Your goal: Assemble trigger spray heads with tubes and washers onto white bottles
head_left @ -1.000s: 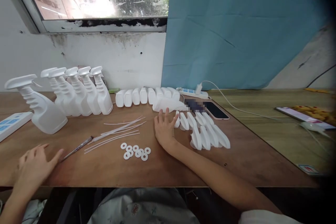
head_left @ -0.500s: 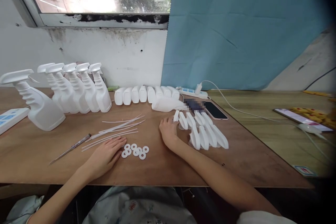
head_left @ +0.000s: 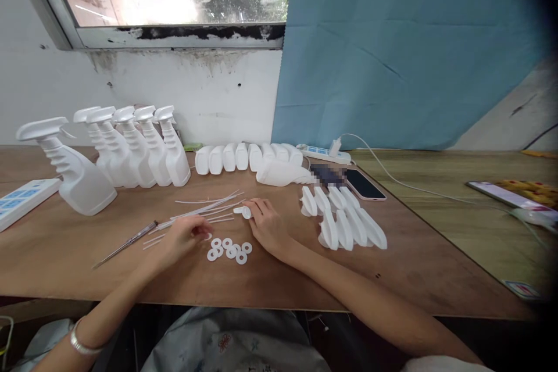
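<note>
My right hand (head_left: 267, 226) pinches a small white trigger head (head_left: 243, 211) just beyond the white washers (head_left: 230, 250). My left hand (head_left: 185, 237), which lay flat before, now curls its fingertips onto a washer at their edge.

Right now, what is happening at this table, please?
A person sits at a wooden table. The right hand holds a white spray head; the left hand touches one of the white washers. Thin tubes, spray bottles and more spray heads lie around.
</note>
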Tool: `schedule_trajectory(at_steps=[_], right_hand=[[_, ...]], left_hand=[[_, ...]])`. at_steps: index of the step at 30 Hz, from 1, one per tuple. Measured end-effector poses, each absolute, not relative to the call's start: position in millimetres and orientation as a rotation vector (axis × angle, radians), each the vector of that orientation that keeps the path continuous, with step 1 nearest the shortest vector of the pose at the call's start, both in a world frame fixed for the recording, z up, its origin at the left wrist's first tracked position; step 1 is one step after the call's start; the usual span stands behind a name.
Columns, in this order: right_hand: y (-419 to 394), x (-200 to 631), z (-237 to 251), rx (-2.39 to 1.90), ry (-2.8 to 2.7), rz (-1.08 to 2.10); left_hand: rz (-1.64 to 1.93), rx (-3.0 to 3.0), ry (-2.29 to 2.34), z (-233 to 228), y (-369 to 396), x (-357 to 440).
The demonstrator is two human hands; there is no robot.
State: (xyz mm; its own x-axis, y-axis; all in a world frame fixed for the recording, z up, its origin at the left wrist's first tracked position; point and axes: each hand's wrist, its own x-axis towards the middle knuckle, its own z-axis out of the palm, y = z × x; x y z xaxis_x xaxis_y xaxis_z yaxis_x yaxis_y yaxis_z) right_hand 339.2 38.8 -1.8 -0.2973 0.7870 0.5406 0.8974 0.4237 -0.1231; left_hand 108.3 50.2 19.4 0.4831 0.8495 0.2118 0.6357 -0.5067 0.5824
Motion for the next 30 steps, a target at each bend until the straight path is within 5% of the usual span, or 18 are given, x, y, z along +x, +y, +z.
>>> schedule_trajectory(at_steps=[8,23,30], right_hand=[[49,340,-18,-1.190,-1.775,0.478],[47,337,-13,-1.148,-1.742,0.585],[48,340,-17,-1.252,-1.869,0.298]], left_hand=[[0.840,1.823,0.877,45,86,172],[0.973,2.176,0.850,13,87,180],[0.853,2.362,0.733,14,91,169]])
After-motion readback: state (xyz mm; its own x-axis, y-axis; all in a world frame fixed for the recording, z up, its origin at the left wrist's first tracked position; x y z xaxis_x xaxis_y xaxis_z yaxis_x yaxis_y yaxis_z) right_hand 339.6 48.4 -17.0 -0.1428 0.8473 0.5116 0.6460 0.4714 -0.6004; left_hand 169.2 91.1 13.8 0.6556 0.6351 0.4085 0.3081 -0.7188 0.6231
